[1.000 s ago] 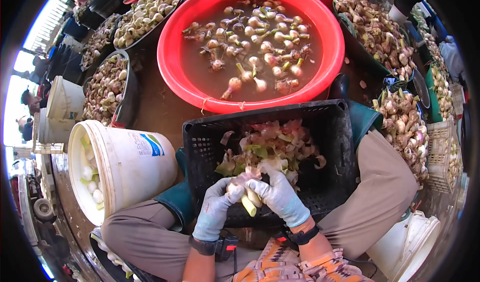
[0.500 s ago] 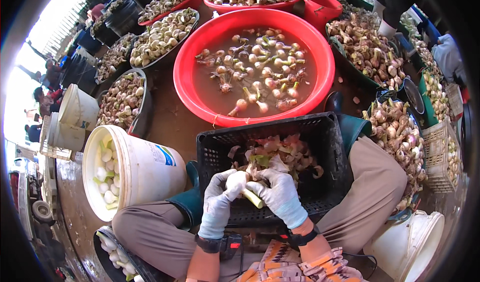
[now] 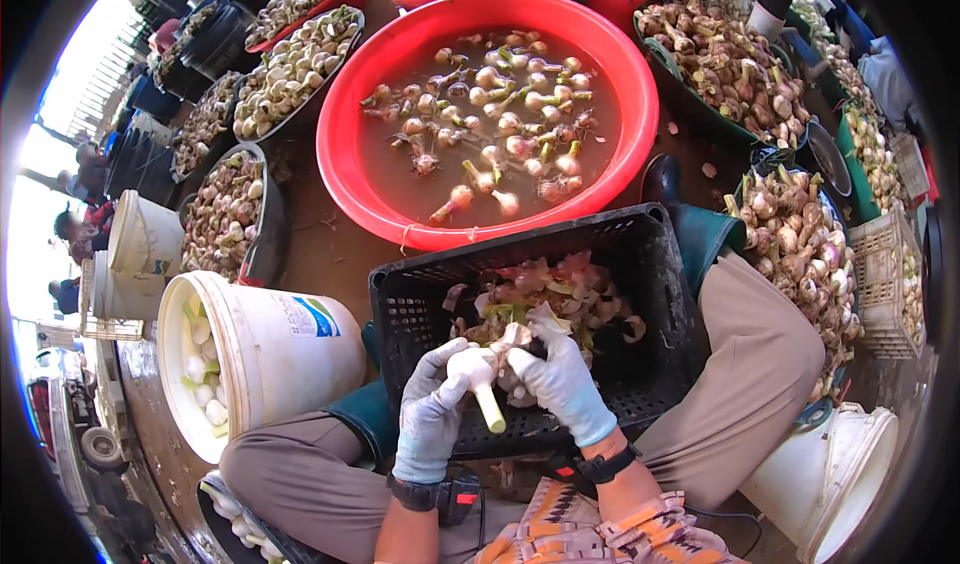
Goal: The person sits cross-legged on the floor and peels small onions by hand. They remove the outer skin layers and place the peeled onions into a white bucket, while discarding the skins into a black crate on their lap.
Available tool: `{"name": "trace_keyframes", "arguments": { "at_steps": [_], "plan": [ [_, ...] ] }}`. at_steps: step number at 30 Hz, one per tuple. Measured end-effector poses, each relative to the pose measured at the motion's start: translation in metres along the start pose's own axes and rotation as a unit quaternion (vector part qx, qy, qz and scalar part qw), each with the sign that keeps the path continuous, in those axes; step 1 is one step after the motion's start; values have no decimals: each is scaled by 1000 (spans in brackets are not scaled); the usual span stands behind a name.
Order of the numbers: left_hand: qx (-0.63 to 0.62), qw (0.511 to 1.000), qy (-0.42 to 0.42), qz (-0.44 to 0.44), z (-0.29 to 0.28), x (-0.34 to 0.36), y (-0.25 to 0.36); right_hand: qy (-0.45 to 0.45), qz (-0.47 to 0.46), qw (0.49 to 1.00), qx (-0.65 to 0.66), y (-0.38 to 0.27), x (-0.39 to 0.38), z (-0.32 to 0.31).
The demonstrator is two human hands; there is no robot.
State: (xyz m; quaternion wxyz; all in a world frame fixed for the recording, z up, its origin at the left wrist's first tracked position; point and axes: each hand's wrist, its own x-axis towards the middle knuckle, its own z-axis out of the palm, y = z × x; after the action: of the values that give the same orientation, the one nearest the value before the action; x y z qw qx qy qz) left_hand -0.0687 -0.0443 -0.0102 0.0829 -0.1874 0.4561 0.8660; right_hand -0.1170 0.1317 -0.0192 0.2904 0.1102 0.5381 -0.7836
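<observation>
My left hand (image 3: 430, 414), in a pale glove, is closed on a white garlic bulb (image 3: 472, 367), its green stem (image 3: 490, 404) pointing down toward me. My right hand (image 3: 555, 374), also gloved, is closed on papery tan skin (image 3: 515, 339) at the bulb's upper right. Both hands are over a black perforated crate (image 3: 660, 314) between my bent legs, which holds loose peelings (image 3: 530, 284) in pink, white and green. Left of the crate, a white bucket (image 3: 290, 354) lies tipped toward me with white bulbs (image 3: 200, 364) inside.
Beyond the crate stands a red tub (image 3: 640, 124) of murky water and bulbs. Heaped garlic (image 3: 790, 244) fills containers on both sides and behind. A white bucket (image 3: 820, 484) is at lower right, a tray of bulbs (image 3: 245, 519) at lower left. People (image 3: 85, 224) appear at far left.
The bulb now shows white and rounded between my hands, its stem pointing down. My right fingertips have drawn skin away from it toward the upper right. The camera's view has shifted.
</observation>
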Motion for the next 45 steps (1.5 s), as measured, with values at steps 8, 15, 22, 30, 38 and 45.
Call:
{"name": "trace_keyframes", "arguments": {
  "at_steps": [8, 15, 22, 30, 38, 45],
  "plan": [
    [132, 990, 56, 0, -1, 5, -7, 156, -230, 890, -361, 28, 13, 17],
    [27, 998, 57, 13, -6, 6, -9, 50, -187, 943, -269, 22, 8, 10],
    [215, 973, 58, 56, -17, 4, -16, 94, -221, 858, -453, 32, 11, 20],
    [112, 990, 85, 3, -6, 2, -2, 23, -142, 936, -322, 6, 8, 16],
    [106, 993, 54, 7, -11, -2, -12, 99, -204, 884, -408, 33, 13, 16],
    [-93, 994, -6, -55, -3, -3, -5, 52, -1, 999, -1, -4, -2, 13]
  ]
}}
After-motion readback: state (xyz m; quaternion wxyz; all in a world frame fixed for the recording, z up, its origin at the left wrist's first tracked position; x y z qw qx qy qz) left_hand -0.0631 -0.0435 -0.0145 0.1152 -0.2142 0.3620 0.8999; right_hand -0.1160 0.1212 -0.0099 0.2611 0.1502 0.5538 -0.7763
